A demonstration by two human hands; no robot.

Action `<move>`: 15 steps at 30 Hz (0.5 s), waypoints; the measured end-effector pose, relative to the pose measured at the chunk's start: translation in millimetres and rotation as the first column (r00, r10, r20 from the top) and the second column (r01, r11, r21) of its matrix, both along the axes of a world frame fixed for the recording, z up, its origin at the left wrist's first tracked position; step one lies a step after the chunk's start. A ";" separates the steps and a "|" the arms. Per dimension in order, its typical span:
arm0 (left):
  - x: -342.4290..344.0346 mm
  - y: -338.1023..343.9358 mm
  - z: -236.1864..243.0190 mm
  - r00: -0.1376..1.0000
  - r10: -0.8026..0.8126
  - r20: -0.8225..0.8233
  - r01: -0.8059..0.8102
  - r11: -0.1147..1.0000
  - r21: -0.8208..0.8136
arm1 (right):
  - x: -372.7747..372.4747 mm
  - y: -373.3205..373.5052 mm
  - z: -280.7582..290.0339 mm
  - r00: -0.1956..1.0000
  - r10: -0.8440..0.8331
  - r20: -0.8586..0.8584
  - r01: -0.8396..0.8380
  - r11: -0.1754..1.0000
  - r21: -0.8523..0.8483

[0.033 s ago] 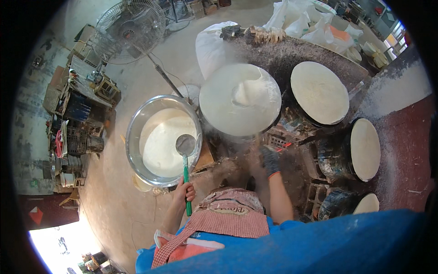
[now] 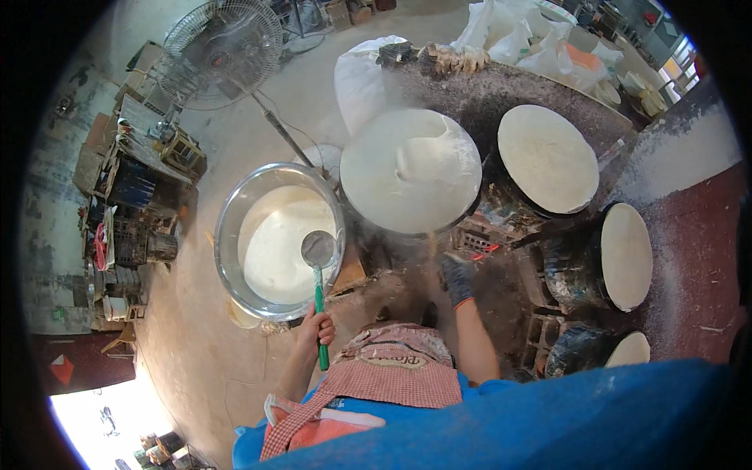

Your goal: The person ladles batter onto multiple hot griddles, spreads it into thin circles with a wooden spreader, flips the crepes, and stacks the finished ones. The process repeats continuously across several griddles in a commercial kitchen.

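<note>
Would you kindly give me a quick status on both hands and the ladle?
Left hand gripping green-handled ladle, its bowl over batter basin. Right hand, gloved, empty, beside nearest round griddle. Nothing blocking.

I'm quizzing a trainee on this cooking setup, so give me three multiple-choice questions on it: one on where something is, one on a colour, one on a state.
1. Where is the bowl of the ladle?
A. over the big metal basin
B. on the floor by the fan
C. on a round cooking surface

2. What colour is the ladle's handle?
A. red
B. green
C. yellow

3. What state is the right hand in?
A. bare and holding the ladle
B. gloved and holding nothing
C. resting inside the basin

Answers:
1. A: the ladle's bowl sits at the right rim of the metal basin, which holds white batter.
2. B: the handle gripped by the left hand is green.
3. B: the right hand wears a dark glove and hangs free below the nearest white-coated round surface.
</note>
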State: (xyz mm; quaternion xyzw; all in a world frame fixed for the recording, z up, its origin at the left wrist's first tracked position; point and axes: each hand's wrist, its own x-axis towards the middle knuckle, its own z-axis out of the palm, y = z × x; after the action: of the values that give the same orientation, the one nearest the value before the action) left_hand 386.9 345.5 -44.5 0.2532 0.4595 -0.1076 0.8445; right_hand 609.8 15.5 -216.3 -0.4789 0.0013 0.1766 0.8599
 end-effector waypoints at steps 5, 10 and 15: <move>2.7 -5.4 -13.6 0.997 0.068 0.022 -0.065 0.989 -0.136 | 23.1 -15.0 31.3 0.989 -0.097 -0.112 0.011 0.805 -0.594; 19.7 -13.5 -20.9 0.998 -0.013 0.065 0.011 0.999 0.030 | 94.7 -40.6 76.2 0.919 0.022 0.394 0.388 0.138 -0.911; 59.0 -7.8 -23.2 0.999 0.010 0.031 -0.003 0.978 -0.209 | 91.2 -48.5 92.2 0.783 0.545 0.299 0.306 0.081 -0.949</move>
State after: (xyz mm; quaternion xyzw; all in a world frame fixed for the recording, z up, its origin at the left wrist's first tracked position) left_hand 445.9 337.6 -67.6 0.1632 0.4330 -0.1486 0.8739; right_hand 700.9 -33.0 -124.1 -0.9515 -0.1960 0.0421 0.2332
